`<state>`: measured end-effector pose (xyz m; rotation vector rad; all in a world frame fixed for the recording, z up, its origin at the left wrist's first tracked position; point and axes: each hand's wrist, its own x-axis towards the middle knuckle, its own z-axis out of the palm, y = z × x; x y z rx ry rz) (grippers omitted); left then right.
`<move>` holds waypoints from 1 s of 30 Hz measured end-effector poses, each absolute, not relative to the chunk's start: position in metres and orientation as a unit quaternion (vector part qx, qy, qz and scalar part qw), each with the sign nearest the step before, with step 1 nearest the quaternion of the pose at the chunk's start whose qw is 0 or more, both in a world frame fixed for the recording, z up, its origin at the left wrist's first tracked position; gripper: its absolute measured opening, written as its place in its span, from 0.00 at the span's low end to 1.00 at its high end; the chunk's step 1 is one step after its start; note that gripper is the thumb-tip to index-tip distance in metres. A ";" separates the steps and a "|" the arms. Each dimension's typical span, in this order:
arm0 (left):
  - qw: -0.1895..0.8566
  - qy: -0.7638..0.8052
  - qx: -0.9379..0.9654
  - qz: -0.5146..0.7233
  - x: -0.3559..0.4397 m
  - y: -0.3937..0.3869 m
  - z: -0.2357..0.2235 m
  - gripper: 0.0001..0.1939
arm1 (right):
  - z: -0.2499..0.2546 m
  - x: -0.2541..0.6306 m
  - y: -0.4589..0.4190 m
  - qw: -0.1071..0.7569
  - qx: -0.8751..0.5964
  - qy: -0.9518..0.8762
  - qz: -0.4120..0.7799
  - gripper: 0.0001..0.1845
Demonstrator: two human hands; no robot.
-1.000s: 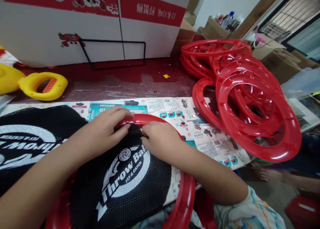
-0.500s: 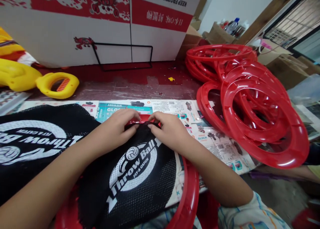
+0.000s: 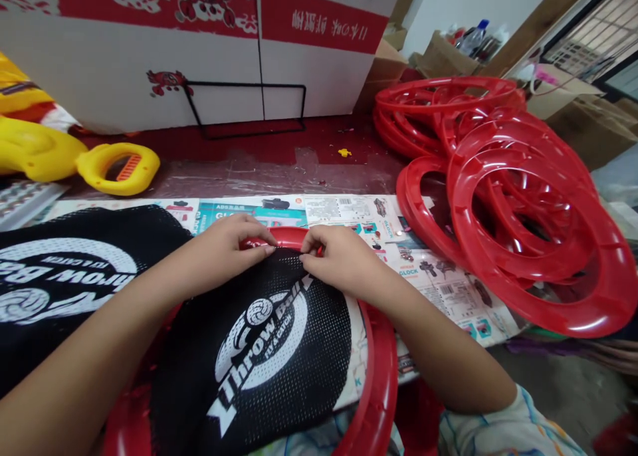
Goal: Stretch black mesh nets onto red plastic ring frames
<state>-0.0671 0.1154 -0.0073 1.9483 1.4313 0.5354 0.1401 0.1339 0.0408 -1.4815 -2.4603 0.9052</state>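
Note:
A round black mesh net [image 3: 319, 349] with white "Throw Ball" print lies over a red plastic ring [image 3: 375, 376] in front of me. My left hand [image 3: 232, 243] pinches the net's far edge at the ring's far rim, thumb and fingers together. Just to its right, my right hand [image 3: 335, 256] pinches the same edge between thumb and curled fingers. Some red rim shows between the two hands. The net's near left side hides part of the ring. More black printed mesh [image 3: 100, 243] lies at the left, partly under my left forearm.
Several red rings [image 3: 523, 203] are piled at the right. A yellow plastic handle piece [image 3: 119, 169] lies at the left. Printed cardboard [image 3: 339, 210] covers the near table. Behind stand a black wire frame [image 3: 249, 84] and a large white-and-red carton [image 3: 309, 64].
My hands have drawn slightly apart along the net's edge, and more of the red rim shows between them. The view has shifted a little.

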 end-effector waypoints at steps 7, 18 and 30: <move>0.346 0.580 0.699 0.235 -0.061 0.116 -0.007 0.14 | 0.035 0.131 0.131 0.039 -0.485 -0.840 0.241 0.10; 0.380 0.610 0.652 0.244 -0.061 0.117 -0.005 0.13 | 0.027 0.127 0.134 0.093 -0.476 -0.851 0.203 0.08; 0.316 0.641 0.654 0.249 -0.055 0.117 -0.008 0.14 | 0.012 0.128 0.142 0.131 -0.404 -0.890 0.165 0.13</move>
